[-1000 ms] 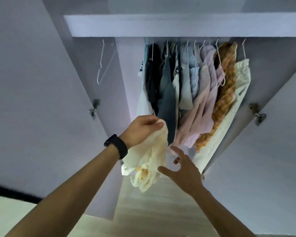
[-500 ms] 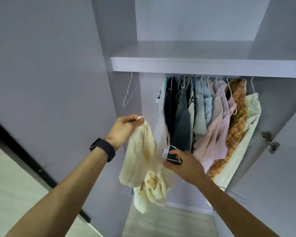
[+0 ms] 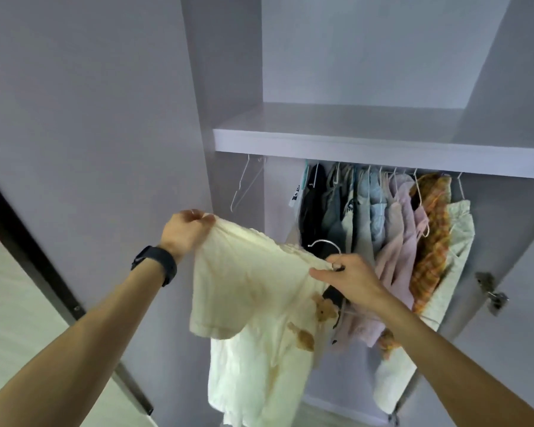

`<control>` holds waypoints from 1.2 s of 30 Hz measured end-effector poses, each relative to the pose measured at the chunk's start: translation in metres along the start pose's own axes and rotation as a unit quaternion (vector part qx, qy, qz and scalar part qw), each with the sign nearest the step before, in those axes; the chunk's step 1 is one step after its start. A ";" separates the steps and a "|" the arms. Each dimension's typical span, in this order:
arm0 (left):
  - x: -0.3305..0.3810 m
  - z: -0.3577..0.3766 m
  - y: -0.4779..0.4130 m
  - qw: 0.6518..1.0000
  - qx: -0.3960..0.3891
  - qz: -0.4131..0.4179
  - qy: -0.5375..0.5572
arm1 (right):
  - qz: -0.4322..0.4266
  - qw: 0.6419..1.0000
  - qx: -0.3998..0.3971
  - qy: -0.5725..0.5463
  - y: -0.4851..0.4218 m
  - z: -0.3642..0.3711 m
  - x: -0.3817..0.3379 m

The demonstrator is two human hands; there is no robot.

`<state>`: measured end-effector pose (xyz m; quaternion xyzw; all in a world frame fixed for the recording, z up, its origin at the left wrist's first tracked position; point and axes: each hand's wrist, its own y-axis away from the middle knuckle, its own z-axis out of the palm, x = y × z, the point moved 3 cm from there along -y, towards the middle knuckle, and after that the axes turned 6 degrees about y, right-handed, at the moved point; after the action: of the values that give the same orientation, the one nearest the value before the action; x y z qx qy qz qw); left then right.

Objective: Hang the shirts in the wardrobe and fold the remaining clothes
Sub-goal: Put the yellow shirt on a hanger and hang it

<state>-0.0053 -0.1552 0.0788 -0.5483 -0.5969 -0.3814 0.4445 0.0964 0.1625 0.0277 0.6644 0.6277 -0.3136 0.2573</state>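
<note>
A cream shirt [image 3: 253, 306] with small brown bear prints hangs spread between my hands in front of the open wardrobe. My left hand [image 3: 185, 231] pinches its upper left corner at shoulder height. My right hand [image 3: 349, 277] grips the shirt's neck together with a hanger [image 3: 324, 245], whose metal hook curves up above my fingers. Several shirts [image 3: 383, 232] hang on the rail under the shelf [image 3: 367, 146], packed towards the right. An empty wire hanger [image 3: 245, 184] hangs alone at the rail's left end.
The wardrobe's left door [image 3: 90, 149] stands open beside my left arm, and the right door [image 3: 524, 303] with its hinge is open at the right. Pale floor shows at the lower left. The compartment above the shelf holds nothing visible.
The view has tilted up, so the shelf sits lower in the frame. My hands moved apart and spread the bunched cream shirt wide. My right hand took the hanger's neck and raised it.
</note>
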 end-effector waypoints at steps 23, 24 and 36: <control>0.033 0.176 0.067 0.921 -0.341 0.180 0.051 | 0.261 0.965 -0.035 0.005 0.057 -0.040 0.126; 0.037 0.178 0.068 0.918 -0.349 0.175 0.064 | 0.273 0.960 -0.037 -0.044 0.058 -0.028 0.134; 0.030 0.127 0.053 0.940 -0.335 -0.028 0.055 | 0.176 0.979 0.043 -0.089 0.036 0.022 0.143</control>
<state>0.0331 -0.0207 0.0658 -0.6266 -0.4245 -0.6010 0.2569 0.1322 0.2394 -0.0948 0.7440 0.4617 -0.3479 0.3349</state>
